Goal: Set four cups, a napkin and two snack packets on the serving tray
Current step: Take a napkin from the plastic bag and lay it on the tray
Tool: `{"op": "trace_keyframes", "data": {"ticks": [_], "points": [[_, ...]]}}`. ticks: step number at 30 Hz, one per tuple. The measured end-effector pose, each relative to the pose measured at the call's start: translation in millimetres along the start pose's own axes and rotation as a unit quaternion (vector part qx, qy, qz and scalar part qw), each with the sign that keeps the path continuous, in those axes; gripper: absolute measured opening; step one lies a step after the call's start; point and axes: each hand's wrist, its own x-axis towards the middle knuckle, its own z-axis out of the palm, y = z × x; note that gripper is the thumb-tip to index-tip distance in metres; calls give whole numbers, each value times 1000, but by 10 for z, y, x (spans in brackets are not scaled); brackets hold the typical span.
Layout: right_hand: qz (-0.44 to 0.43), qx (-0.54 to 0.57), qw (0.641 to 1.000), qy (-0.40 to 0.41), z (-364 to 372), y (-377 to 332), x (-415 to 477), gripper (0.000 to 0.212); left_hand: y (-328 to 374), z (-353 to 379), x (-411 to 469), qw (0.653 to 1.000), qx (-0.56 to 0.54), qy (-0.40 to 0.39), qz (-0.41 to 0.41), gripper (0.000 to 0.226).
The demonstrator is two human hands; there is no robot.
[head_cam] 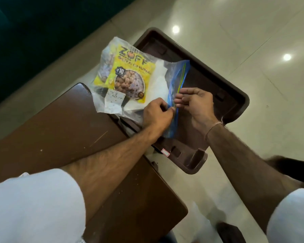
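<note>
zip bag (178, 74) seal (near-upright) lengthwise

The yellow snack packet (125, 74) reads "ZOFF" and "SOYA CHUNKS". A dark badge on it shows "10". The white sticker's (114, 98) print is illegible.

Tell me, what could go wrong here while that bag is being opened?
The brown tray sticks out well past the table edge over the floor, so pressing on it might tip it. Both hands, left hand and right hand, pinch the zip bag; a hard tug could spill the yellow snack packet.
</note>
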Motion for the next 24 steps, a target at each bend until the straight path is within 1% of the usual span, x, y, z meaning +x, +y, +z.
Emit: {"op": "trace_keyframes", "data": {"ticks": [2,3,4,6,8,9,10,11,12,14,16,18,21,22,24], "points": [[-22,0,999,-43,88,-31,12,30,6,-117,-69,997,-67,36,32,22],[-48,-32,997,-53,141,-40,22,29,15,-172,-111,993,-96,46,54,21],[-81,-91,991,-59,201,-48,36,29,25,-224,-151,989,-117,50,73,19],[-139,-239,959,-65,338,-69,60,28,43,-311,-220,982,-145,53,106,12],[-163,-334,925,-72,490,-68,105,23,52,-383,-269,975,-180,53,119,5],[-157,-376,910,-75,563,-62,144,20,53,-416,-289,971,-199,50,119,4],[-124,-409,901,-77,629,-59,199,15,56,-443,-305,968,-216,47,119,5],[-74,-419,901,-78,686,-61,229,9,52,-468,-315,965,-228,45,120,7],[-24,-406,909,-93,723,-59,253,7,43,-488,-324,964,-234,42,123,7],[35,-327,938,-107,773,-37,276,14,26,-524,-337,963,-235,37,125,7],[42,-231,969,-77,757,-39,183,17,16,-549,-339,965,-230,43,117,7],[25,-150,987,-56,659,-44,36,18,22,-568,-338,968,-223,62,100,8],[57,7,996,-70,328,-65,-220,26,52,-562,-321,974,-201,85,65,11],[62,45,995,-70,187,-71,-302,26,53,-552,-311,976,-189,91,54,13],[52,84,994,-55,-116,-112,-468,24,57,-522,-308,983,-158,85,30,14]]}}
